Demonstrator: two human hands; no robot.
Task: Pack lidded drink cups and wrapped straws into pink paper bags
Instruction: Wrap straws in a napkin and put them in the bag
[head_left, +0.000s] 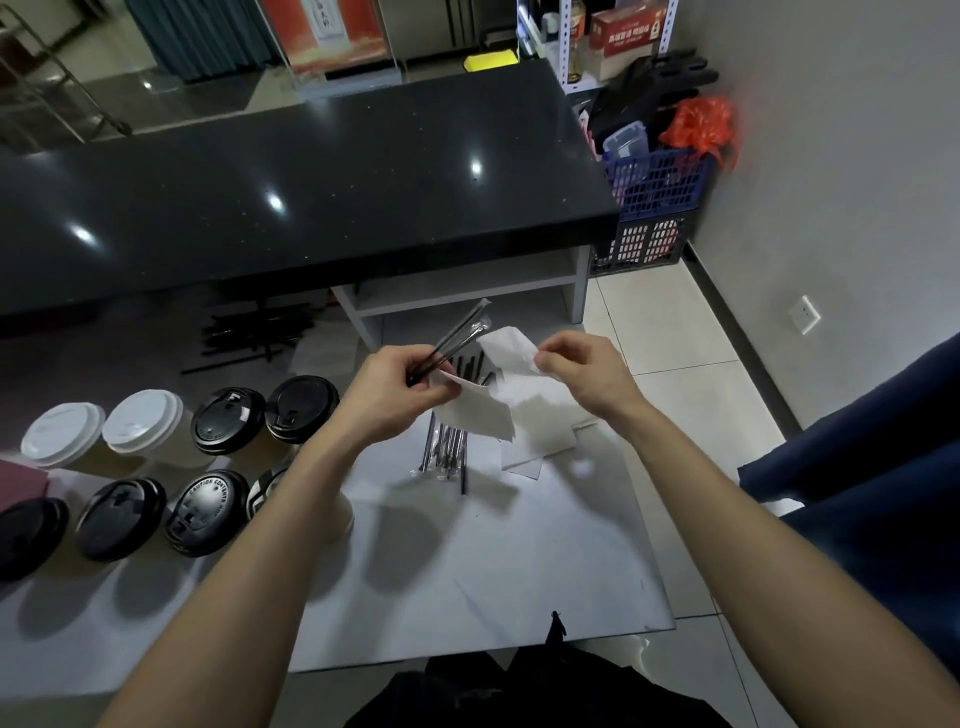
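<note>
My left hand (387, 395) is held above the white table (467, 571), gripping two wrapped black straws (457, 335) that point up and away, together with a white napkin (475, 415). My right hand (584, 371) pinches the top corner of another white napkin (506, 345). Below both hands several wrapped straws (447, 449) lie in a bundle beside a small stack of napkins (540, 441). Lidded cups stand at the left: two with white lids (140, 421) and several with black lids (228, 421). A pink bag corner (21, 486) shows at the far left edge.
A black counter (311, 182) rises behind the table, with loose black straws (254, 332) in the shadow under it. Blue crates (660, 182) stand by the right wall. A dark blue cloth (883, 467) hangs at the right.
</note>
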